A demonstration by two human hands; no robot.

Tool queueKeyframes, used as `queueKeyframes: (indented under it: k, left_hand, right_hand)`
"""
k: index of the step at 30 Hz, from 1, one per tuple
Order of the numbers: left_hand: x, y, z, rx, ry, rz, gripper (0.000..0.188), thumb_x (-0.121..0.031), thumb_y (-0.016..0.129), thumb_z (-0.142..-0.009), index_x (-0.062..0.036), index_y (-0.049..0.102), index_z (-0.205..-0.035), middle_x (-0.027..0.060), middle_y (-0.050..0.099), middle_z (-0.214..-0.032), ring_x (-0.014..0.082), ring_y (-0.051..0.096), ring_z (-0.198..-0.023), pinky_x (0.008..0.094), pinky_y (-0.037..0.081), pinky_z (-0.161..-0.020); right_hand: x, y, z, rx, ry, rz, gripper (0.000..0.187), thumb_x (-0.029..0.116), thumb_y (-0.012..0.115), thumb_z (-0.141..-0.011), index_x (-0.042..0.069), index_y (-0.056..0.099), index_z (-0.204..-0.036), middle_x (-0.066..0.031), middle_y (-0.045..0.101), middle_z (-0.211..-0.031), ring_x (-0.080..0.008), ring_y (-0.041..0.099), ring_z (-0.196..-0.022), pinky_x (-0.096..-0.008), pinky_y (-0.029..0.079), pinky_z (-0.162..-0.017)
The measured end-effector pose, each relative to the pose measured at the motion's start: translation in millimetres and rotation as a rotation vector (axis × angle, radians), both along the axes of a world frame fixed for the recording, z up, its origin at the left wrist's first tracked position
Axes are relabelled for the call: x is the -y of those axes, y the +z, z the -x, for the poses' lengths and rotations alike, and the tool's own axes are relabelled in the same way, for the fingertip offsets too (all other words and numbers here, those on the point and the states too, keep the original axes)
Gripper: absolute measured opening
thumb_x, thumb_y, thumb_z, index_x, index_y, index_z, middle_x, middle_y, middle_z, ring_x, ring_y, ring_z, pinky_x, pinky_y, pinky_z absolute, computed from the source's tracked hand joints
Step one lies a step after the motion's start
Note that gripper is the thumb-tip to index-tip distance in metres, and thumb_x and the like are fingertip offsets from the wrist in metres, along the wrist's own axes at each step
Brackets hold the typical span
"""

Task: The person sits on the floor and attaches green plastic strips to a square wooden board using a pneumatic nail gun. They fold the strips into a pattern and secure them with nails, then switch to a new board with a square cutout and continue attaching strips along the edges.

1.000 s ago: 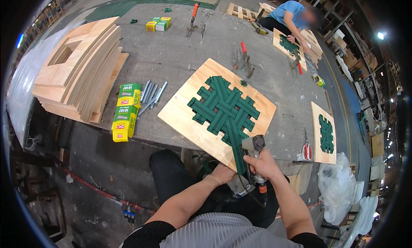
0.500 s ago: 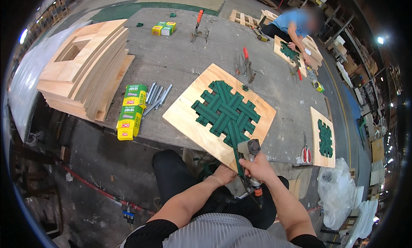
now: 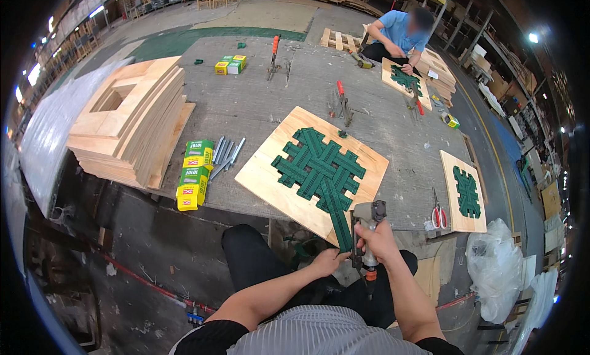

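In front of me a square wooden panel [image 3: 270, 173] lies at the table's near edge, its near corner jutting out toward me. Green webbing [image 3: 316, 164] is woven in a lattice across the middle of it. One long strap [image 3: 340, 223] runs from the lattice down over the panel's near edge. My left hand [image 3: 329, 262] is closed on the low end of this strap, just below the edge. Wrapped around a pneumatic staple gun [image 3: 367, 213], my right hand [image 3: 380, 241] holds it upright just right of the strap.
On the left stand stacked wooden frames [image 3: 117, 127], staple boxes [image 3: 193, 180] and loose staple strips [image 3: 227, 155]. Red-handled pliers [image 3: 342, 103] lie beyond my panel. Scissors [image 3: 438, 215] and another webbed panel [image 3: 464, 192] are at right. A co-worker [image 3: 399, 41] bends over a panel at the far right.
The staple gun has moved from over the strap to its right side. My left hand has come out from under the panel edge, and the strap lies flatter. My view has shifted slightly.
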State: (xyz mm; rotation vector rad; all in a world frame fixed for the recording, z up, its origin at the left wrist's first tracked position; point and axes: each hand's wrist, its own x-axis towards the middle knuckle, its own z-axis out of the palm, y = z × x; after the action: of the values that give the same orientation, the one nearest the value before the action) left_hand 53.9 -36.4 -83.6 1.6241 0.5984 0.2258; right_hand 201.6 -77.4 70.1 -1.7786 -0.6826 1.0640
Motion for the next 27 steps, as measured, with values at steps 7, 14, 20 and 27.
queueKeyframes:
  k: [7,14,20,27]
  left_hand:
    - [1,51,11,0.013,0.146,0.886,0.037,-0.033,0.056,-0.110,-0.0016,0.072,-0.121,0.0078,0.076,-0.112,0.0168,0.072,-0.101,0.0325,0.056,-0.088]
    - [-91,109,2,0.107,0.286,0.652,0.036,-0.031,0.055,-0.110,0.0017,0.067,-0.120,0.0124,0.077,-0.102,0.0213,0.074,-0.085,0.0361,0.061,-0.077]
    - [-157,107,-21,-0.044,0.298,0.539,0.037,-0.033,0.054,-0.110,0.0013,0.067,-0.117,0.0112,0.075,-0.103,0.0212,0.071,-0.080,0.0356,0.062,-0.068]
    - [-174,92,-32,-0.096,0.278,0.535,0.038,-0.035,0.054,-0.109,-0.0006,0.070,-0.109,0.0075,0.075,-0.100,0.0207,0.069,-0.081,0.0357,0.058,-0.065]
  right_hand:
    - [23,1,-14,-0.058,-0.097,-0.048,0.025,0.010,0.073,-0.096,0.002,0.060,-0.117,-0.0050,0.066,-0.087,-0.0126,0.061,-0.054,-0.0277,0.046,-0.044]
    - [25,-5,-13,-0.092,-0.020,-0.070,0.027,0.011,0.072,-0.096,0.002,0.060,-0.119,-0.0045,0.067,-0.088,-0.0124,0.061,-0.055,-0.0278,0.046,-0.045]
    - [3,2,-10,-0.020,0.079,0.041,0.030,0.015,0.074,-0.096,0.001,0.059,-0.118,-0.0045,0.067,-0.087,-0.0120,0.062,-0.057,-0.0280,0.047,-0.047]
    - [-23,5,-11,0.063,0.168,0.126,0.036,0.018,0.075,-0.096,-0.001,0.057,-0.119,-0.0039,0.067,-0.082,-0.0112,0.063,-0.056,-0.0282,0.046,-0.046]
